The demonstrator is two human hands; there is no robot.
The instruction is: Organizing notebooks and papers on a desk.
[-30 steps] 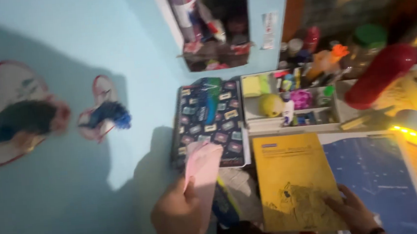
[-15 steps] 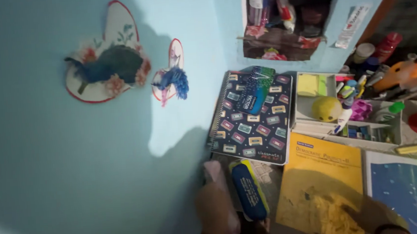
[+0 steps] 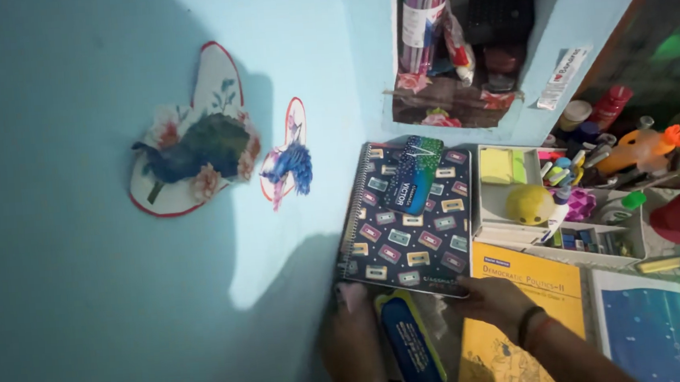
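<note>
Our left hand (image 3: 356,337) lies dim at the near edge beside the blue pouch (image 3: 409,346); its grip we cannot tell. Our right hand (image 3: 497,300) reaches left, fingers loosely spread at the near edge of the spiral notebook (image 3: 406,218), gripping nothing visibly. The pouch looks soft and light, best pinched mid-body. Shadow hides its near end.

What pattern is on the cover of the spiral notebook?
The spiral notebook has a dark cover dotted with small multicoloured cassette-like rectangles, seen in the head view.
</note>
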